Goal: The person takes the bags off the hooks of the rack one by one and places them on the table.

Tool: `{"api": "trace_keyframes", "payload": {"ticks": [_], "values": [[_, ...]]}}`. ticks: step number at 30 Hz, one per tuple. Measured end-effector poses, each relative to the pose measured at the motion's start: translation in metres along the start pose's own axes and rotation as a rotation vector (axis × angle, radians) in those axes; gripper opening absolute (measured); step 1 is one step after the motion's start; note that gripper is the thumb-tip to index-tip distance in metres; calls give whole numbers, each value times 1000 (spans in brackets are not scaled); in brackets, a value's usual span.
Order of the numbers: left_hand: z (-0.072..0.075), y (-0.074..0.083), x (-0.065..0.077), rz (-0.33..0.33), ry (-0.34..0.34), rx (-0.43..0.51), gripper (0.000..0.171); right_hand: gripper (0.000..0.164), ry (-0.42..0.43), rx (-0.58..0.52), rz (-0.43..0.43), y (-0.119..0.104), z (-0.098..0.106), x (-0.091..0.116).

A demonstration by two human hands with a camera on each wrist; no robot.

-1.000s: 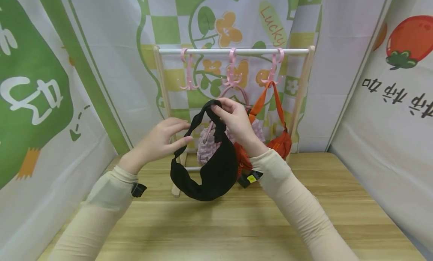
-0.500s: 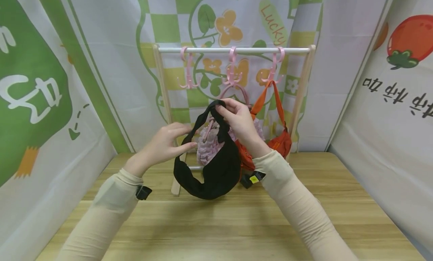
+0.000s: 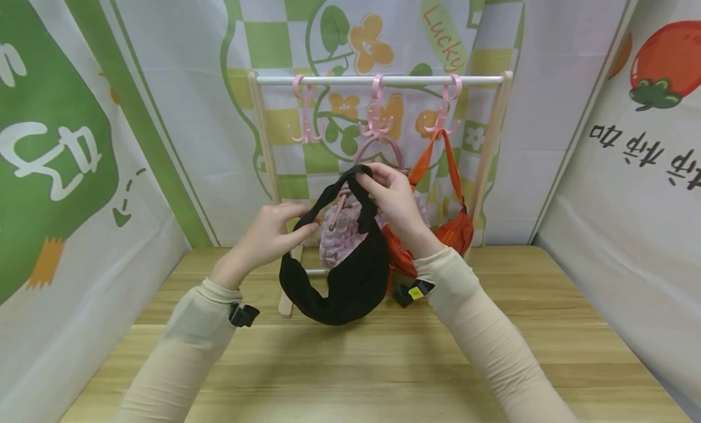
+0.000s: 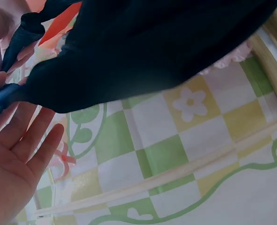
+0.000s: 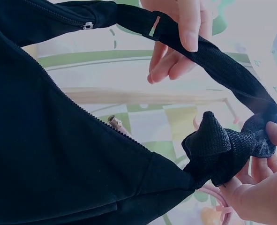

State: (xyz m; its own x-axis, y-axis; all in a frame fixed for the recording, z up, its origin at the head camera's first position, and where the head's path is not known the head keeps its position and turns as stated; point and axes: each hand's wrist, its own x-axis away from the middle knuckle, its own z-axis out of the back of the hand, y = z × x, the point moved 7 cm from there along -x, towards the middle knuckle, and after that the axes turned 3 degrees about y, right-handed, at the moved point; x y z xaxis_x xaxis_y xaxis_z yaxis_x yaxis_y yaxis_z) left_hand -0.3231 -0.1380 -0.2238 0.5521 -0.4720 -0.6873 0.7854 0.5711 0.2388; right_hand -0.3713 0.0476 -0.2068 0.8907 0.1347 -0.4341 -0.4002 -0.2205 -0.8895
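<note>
A black fabric shoulder bag (image 3: 350, 292) with a knotted strap hangs in front of the rack. My right hand (image 3: 395, 198) pinches the top of the strap between thumb and fingers. On the other side my left hand (image 3: 265, 237) holds the strap lower down, thumb in front and fingers behind, as the right wrist view shows. That view also has the knot (image 5: 213, 145) beside my right fingers and the open-edged zipper (image 5: 89, 115) along the bag. In the left wrist view the bag's dark body (image 4: 129, 51) reaches across above my left palm (image 4: 7, 173).
Behind stands a rack with a metal rail (image 3: 339, 81) carrying pink multi-prong hooks (image 3: 306, 122). A ruffled pink bag (image 3: 338, 243) hangs at the middle, partly covered by the black one. An orange bag (image 3: 457, 231) hangs at the right. The wooden table (image 3: 350, 374) lies below.
My right hand has shifted slightly right with the top of the strap. The left hand has moved right and a little lower, its thumb and fingers now around the strap.
</note>
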Motion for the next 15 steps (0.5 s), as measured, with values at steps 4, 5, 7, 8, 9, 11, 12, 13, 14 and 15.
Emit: {"api": "trace_keyframes", "payload": {"ticks": [4, 5, 7, 8, 9, 11, 12, 13, 14, 15], "values": [[-2, -2, -2, 43, -3, 53, 8, 8, 6, 9, -11, 3, 5, 1], [-1, -2, -2, 57, -4, 69, 8, 8, 6, 0, -17, 4, 6, 1], [-2, -4, -2, 86, -5, 98, 8, 7, 8, -7, -25, 5, 8, 2], [-1, -4, -2, 100, -6, 110, 9, 7, 10, -11, -31, 6, 9, 3], [-1, -5, -2, 114, -9, 116, 10, 7, 10, -14, -36, 6, 10, 3], [-2, -6, -2, 139, -14, 125, 12, 7, 11, -17, -47, 7, 11, 4], [-2, -7, -2, 150, -18, 127, 13, 7, 11, -15, -52, 8, 12, 4], [-2, -7, -2, 158, -20, 131, 14, 7, 11, -14, -56, 8, 13, 4], [-2, -8, -2, 168, -21, 136, 15, 7, 11, -11, -60, 9, 14, 5], [-2, -9, -2, 178, -23, 138, 15, 7, 10, -8, -63, 9, 14, 5]]}}
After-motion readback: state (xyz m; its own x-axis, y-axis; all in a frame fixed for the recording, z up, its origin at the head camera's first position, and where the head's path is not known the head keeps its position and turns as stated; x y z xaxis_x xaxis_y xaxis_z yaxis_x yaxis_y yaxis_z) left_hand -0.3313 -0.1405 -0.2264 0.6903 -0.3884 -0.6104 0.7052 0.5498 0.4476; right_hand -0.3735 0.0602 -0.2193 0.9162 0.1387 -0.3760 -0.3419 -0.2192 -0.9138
